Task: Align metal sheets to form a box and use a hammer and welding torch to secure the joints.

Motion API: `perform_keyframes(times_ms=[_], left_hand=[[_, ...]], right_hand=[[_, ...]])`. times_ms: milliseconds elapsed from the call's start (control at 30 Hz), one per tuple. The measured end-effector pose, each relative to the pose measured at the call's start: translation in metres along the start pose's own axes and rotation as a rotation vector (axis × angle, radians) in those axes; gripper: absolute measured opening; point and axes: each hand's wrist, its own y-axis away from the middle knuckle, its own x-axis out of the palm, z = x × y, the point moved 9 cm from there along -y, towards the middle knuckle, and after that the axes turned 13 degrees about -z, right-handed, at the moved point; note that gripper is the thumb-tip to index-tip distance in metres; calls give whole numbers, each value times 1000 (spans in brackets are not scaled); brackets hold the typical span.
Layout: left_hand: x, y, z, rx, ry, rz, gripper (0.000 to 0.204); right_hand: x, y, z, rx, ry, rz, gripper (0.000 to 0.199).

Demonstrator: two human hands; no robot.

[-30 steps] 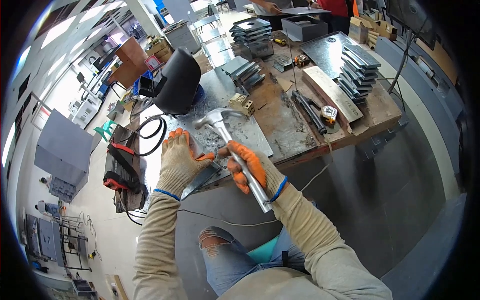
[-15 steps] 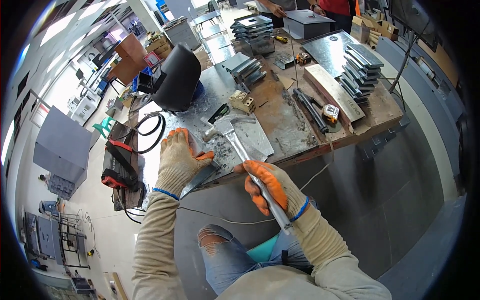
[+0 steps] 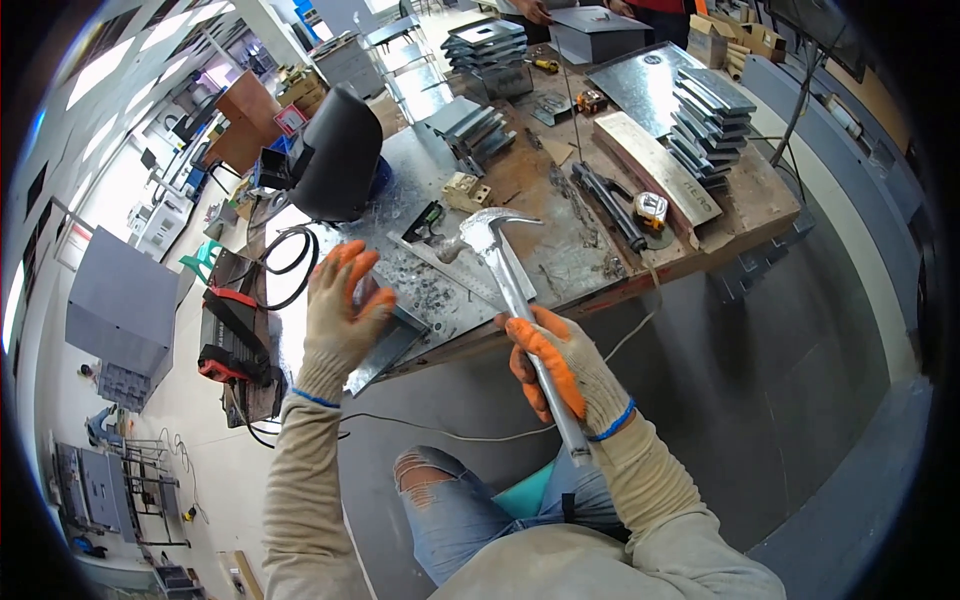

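Note:
My right hand (image 3: 560,372), in an orange-and-beige glove, grips the shaft of a steel claw hammer (image 3: 497,243). The hammer's head hangs over a flat metal sheet (image 3: 455,290) near the workbench's front edge. My left hand (image 3: 340,315), gloved the same way, lies with fingers spread on a grey angled metal piece (image 3: 390,345) at the bench's near-left corner. A small beige block (image 3: 467,190) sits just beyond the hammer head.
A black welding helmet (image 3: 338,155) stands at the bench's left. Stacks of grey metal plates (image 3: 712,120) sit at the back and right, beside a yellow tape measure (image 3: 650,210). A red-and-black welding machine (image 3: 232,340) with cables is on the floor at left. Another person's hand (image 3: 530,10) shows at the far edge.
My right hand slid down the hammer's shaft toward me and raised the head off the sheet. My left hand spread its fingers and stayed on the angled piece.

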Motion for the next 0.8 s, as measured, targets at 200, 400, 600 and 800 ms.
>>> perform_keyframes(times_ms=[200,400,600,800], left_hand=[[1,1,1,-91,244,93,24],[5,-3,0,-110,265,125,20],[5,-1,4,-97,262,126,23],[9,-7,7,-111,215,77,23]], right_hand=[[-30,4,-7,-56,119,-70,50],[-51,-13,8,-301,257,-123,59],[-69,-38,57,-521,887,-368,57],[-75,-83,76,-634,1340,-510,49]])
